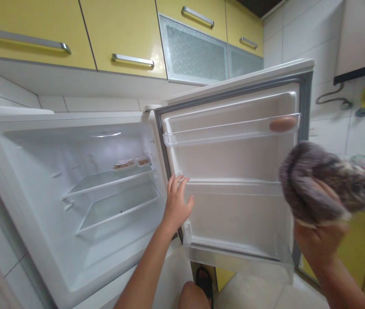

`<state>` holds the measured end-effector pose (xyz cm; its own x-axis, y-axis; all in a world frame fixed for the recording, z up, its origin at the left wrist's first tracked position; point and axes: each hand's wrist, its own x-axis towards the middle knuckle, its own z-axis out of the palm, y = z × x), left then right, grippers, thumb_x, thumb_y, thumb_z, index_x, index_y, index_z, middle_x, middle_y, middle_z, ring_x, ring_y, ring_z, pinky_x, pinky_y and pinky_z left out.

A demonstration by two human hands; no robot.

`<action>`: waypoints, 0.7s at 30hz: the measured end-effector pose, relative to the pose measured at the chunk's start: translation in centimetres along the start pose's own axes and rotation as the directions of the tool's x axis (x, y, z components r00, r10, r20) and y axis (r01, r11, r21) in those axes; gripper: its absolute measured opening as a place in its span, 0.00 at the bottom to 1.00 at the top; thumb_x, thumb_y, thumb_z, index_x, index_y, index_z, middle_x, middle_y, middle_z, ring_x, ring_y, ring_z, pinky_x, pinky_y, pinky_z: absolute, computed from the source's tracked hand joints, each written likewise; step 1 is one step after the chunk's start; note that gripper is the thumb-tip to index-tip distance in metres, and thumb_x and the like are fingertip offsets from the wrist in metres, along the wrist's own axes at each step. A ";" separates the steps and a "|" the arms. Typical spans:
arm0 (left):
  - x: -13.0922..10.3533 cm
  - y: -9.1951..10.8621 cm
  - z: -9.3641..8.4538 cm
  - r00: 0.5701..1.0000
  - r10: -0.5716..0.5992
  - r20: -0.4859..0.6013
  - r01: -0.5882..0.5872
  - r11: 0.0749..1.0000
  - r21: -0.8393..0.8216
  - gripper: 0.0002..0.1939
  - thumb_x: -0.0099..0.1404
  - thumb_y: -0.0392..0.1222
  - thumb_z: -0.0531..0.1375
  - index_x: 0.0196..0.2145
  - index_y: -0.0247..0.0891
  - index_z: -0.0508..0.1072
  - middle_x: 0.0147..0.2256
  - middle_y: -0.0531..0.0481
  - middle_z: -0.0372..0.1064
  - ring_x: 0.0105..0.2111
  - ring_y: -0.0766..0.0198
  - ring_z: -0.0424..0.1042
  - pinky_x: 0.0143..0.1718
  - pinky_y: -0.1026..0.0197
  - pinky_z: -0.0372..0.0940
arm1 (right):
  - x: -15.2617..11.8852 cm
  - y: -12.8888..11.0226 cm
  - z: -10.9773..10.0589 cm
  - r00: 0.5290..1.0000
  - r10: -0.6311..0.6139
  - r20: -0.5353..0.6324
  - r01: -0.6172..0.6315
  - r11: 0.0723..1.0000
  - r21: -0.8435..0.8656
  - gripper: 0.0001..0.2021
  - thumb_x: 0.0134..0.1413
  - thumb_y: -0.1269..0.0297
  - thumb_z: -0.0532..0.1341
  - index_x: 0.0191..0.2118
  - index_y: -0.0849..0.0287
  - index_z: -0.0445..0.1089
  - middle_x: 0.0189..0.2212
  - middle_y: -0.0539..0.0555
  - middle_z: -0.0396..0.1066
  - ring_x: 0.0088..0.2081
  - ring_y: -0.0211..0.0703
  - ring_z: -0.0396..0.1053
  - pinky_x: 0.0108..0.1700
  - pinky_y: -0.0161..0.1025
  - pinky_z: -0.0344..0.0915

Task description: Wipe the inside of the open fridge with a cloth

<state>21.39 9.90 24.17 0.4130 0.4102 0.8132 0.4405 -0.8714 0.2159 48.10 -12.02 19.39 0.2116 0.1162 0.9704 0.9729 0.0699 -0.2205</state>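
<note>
The right hand (320, 236) is clamped on a bunched grey plush cloth (356, 180). Left of that grip, the open refrigerator door's middle bin (233, 188) runs lengthwise toward the nearer left hand (177, 204), fingers apart.

Left hand (177, 206): spread wide, at the hinge side of the open door (233, 161); contact cannot be told.
Right hand (322, 234): gripping a bunched grey cloth (307, 189), slightly blurred, before the door's free edge.
Fridge (39, 180): two shelves (111, 210) inside, two small packs (125, 164) on the upper one.
Top door rack (221, 132): a brown egg-shaped thing (282, 124) at its right end.
Overhead: yellow cupboards (124, 25) with metal handles (132, 61) and frosted glass (195, 51).
</note>
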 end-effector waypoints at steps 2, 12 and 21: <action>0.0 -0.2 -0.3 1.000 -0.011 0.008 0.012 0.997 -0.070 0.27 0.60 0.36 0.60 0.58 0.41 0.67 0.62 0.40 0.61 0.69 0.46 0.49 0.70 0.35 0.48 | 2.3 -1.5 1.7 0.989 -0.105 0.102 0.120 0.980 -0.158 0.27 0.56 0.65 0.57 0.62 0.49 0.62 0.60 0.57 0.69 0.64 0.61 0.61 0.67 0.65 0.49; 0.4 -1.4 -1.2 0.952 -0.285 0.108 0.275 0.649 -0.709 0.28 0.65 0.45 0.58 0.62 0.42 0.60 0.65 0.42 0.60 0.67 0.56 0.58 0.67 0.50 0.56 | 6.9 -14.4 11.9 0.770 -0.154 0.619 0.263 0.961 -0.088 0.23 0.59 0.59 0.56 0.59 0.55 0.62 0.57 0.62 0.69 0.55 0.58 0.63 0.59 0.58 0.52; 0.4 -2.3 -0.4 0.907 -0.407 0.109 0.343 0.564 -0.751 0.25 0.69 0.49 0.53 0.61 0.43 0.60 0.61 0.43 0.67 0.59 0.58 0.70 0.58 0.54 0.68 | 9.1 -16.8 15.3 0.635 -0.217 0.742 0.359 0.933 -0.034 0.19 0.57 0.57 0.57 0.53 0.59 0.62 0.48 0.64 0.71 0.48 0.59 0.69 0.45 0.51 0.61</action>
<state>20.19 11.89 24.22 0.2820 0.7560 0.5907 -0.2082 -0.5528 0.8069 32.23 2.98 30.40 -0.1462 0.7934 0.5909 0.9866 0.0734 0.1456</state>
